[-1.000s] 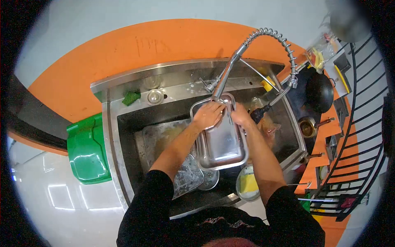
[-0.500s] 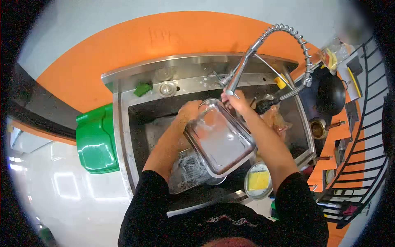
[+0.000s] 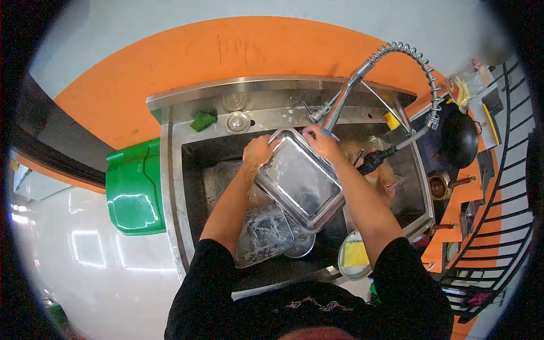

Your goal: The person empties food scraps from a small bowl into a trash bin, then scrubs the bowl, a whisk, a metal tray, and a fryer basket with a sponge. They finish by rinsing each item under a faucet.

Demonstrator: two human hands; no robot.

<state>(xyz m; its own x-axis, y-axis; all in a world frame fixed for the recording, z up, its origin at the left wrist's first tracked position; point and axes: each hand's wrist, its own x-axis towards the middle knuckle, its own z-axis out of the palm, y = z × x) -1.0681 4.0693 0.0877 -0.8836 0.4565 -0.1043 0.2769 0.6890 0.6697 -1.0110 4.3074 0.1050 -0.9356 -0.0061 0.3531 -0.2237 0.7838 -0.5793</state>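
A rectangular metal pan [image 3: 300, 181] hangs tilted over the sink [image 3: 195, 164], its wet, shiny face toward me. My left hand [image 3: 259, 151] is closed on the pan's far left corner. My right hand [image 3: 322, 143] grips the far right corner, just below the faucet body [image 3: 335, 113]. Some of the fingers are hidden behind the rim. Beneath the pan, a wet metal tray with a perforated-looking pattern [image 3: 264, 235] lies in the sink, beside a round metal piece [image 3: 301, 247] that the pan partly covers.
The spring hose [image 3: 422, 56] arches to a black spray head [image 3: 374, 161] near my right forearm. Plastic bags [image 3: 388, 178] lie in the right basin. A round container with a yellow sponge [image 3: 356, 254] sits at the near edge. A green scouring pad [image 3: 203, 120] rests on the back ledge.
The pan has turned in my hands: the whitish, watery surface seen before is replaced by a clearer metallic one. Its near end has drawn back, uncovering more of the round metal piece.
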